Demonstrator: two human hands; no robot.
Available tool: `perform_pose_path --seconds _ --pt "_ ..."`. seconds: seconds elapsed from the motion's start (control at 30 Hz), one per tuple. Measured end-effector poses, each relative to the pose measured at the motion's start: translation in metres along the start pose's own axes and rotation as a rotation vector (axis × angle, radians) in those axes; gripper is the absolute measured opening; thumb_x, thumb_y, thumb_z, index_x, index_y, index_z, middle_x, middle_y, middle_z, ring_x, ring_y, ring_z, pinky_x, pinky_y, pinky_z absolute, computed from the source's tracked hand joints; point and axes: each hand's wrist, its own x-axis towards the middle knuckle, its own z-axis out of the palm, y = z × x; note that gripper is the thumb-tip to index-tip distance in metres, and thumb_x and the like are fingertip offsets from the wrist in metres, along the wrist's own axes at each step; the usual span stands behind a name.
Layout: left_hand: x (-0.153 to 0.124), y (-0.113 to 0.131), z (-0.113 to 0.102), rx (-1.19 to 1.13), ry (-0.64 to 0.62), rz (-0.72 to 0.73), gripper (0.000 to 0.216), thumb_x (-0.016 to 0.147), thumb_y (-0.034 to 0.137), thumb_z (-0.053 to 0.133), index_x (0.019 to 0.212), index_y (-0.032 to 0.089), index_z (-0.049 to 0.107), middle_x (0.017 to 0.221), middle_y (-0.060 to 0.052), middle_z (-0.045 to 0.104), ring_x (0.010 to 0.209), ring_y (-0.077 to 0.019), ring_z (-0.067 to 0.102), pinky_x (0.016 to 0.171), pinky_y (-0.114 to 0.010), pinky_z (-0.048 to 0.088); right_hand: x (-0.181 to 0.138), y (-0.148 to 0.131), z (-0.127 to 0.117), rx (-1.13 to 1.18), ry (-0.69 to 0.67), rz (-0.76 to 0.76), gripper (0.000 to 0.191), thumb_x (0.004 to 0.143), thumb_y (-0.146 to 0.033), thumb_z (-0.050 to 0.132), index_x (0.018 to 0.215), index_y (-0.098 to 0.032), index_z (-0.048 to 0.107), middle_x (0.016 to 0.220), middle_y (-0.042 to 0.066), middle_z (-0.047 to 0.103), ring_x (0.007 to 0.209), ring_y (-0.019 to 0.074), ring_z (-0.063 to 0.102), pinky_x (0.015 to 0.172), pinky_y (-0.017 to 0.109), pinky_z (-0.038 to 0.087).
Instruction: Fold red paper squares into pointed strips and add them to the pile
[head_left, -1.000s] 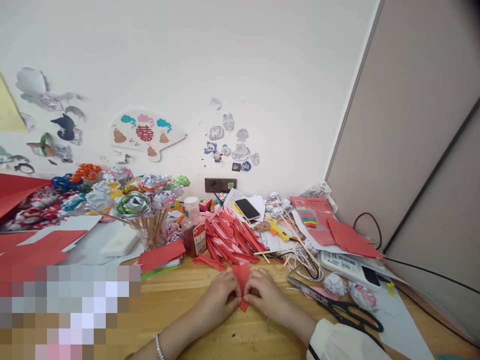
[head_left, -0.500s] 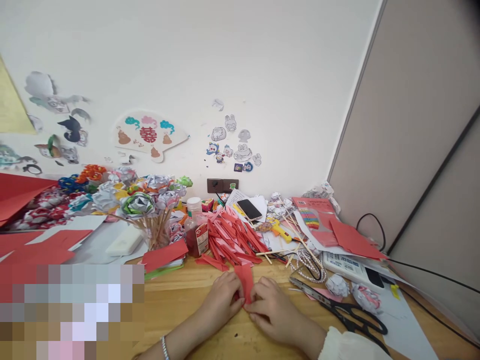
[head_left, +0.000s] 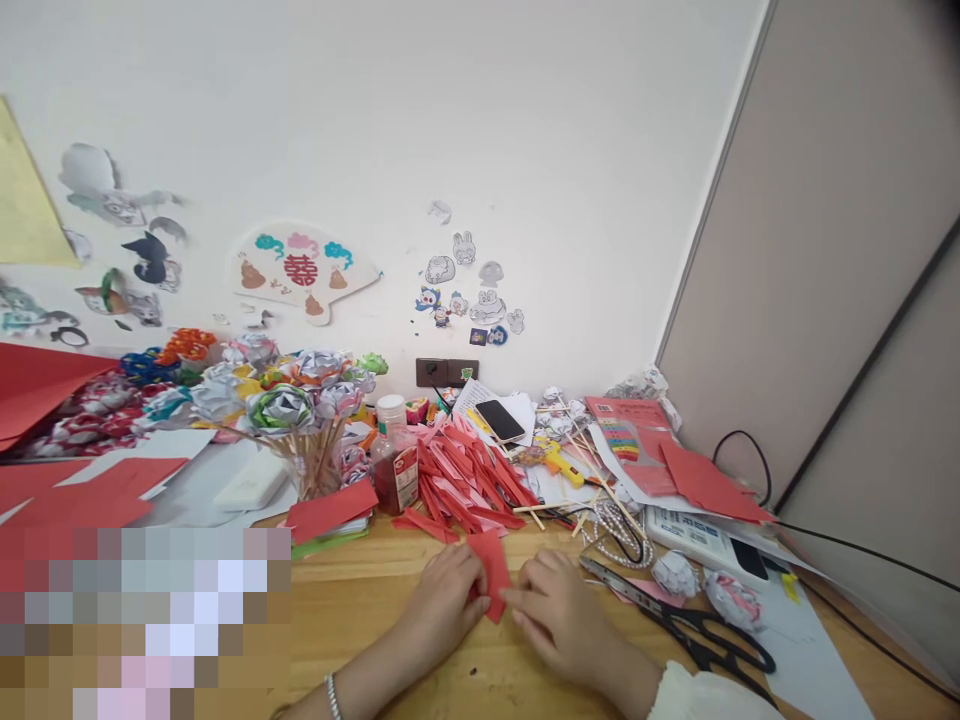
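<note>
A small piece of red paper (head_left: 493, 570) lies on the wooden desk (head_left: 360, 610) between my two hands. My left hand (head_left: 442, 600) presses its left edge with curled fingers. My right hand (head_left: 551, 610) pinches its lower right edge, fingers bent together. Just behind the hands lies a heap of folded red paper strips (head_left: 465, 475).
Black scissors (head_left: 675, 615) and crumpled paper balls (head_left: 675, 572) lie to the right, with a calculator (head_left: 694, 535) and black cables. A red bottle (head_left: 392, 465), paper flowers on sticks (head_left: 292, 410), a phone (head_left: 499, 419) and red sheets (head_left: 82, 490) crowd the back and left.
The red paper has turned and shifted slightly right under my fingers. My right hand slid lower and to the right along its edge; the view drifted a little.
</note>
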Motion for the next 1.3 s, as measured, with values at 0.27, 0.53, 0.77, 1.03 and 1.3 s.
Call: perform_pose_path --seconds 0.27,0.53,0.77,1.03,1.3 --pt "0.004 -0.013 0.0 0.126 0.13 -0.083 0.005 0.079 0.016 0.056 0.078 0.017 0.06 0.084 -0.006 0.061 0.084 -0.0227 0.053 0.074 -0.033 0.039 -0.001 -0.008 -0.005 0.098 -0.186 -0.088 0.021 0.083 -0.024 0.053 0.103 -0.021 0.061 0.09 0.004 0.056 0.085 0.0185 0.044 0.075 0.031 0.034" --pt "0.01 -0.028 0.0 0.142 0.191 0.016 0.034 0.083 0.013 0.049 0.116 0.018 0.058 0.106 -0.011 0.061 0.097 -0.0246 0.054 0.085 -0.039 0.045 0.005 -0.005 -0.005 0.189 -0.179 -0.109 0.011 0.084 -0.022 0.053 0.085 -0.021 0.064 0.088 0.002 0.056 0.084 0.0167 0.046 0.074 0.029 0.034" --pt "0.001 -0.027 -0.017 0.223 0.05 0.267 0.029 0.085 0.015 0.047 0.105 0.023 0.066 0.13 -0.01 0.052 0.117 -0.0299 0.046 0.096 -0.052 0.039 -0.002 0.019 -0.023 0.056 -0.164 0.052 0.016 0.086 -0.025 0.053 0.076 -0.021 0.066 0.081 0.002 0.054 0.082 0.0171 0.046 0.072 0.029 0.033" --pt "-0.009 -0.009 -0.035 0.061 -0.105 0.364 0.028 0.079 0.01 0.052 0.098 0.026 0.066 0.129 -0.005 0.053 0.116 -0.0242 0.049 0.097 -0.041 0.041 -0.003 0.038 -0.019 -0.137 -0.134 0.242 0.019 0.085 -0.027 0.056 0.103 -0.027 0.064 0.092 0.004 0.056 0.091 0.021 0.046 0.078 0.032 0.033" --pt "-0.001 -0.023 -0.009 -0.083 -0.074 0.44 0.038 0.08 0.004 0.045 0.105 0.024 0.065 0.118 -0.006 0.063 0.106 -0.0176 0.058 0.092 -0.028 0.046 0.003 0.031 -0.008 -0.128 -0.132 0.196 0.037 0.083 -0.03 0.061 0.119 -0.026 0.055 0.098 0.004 0.058 0.092 0.0215 0.048 0.079 0.033 0.035"
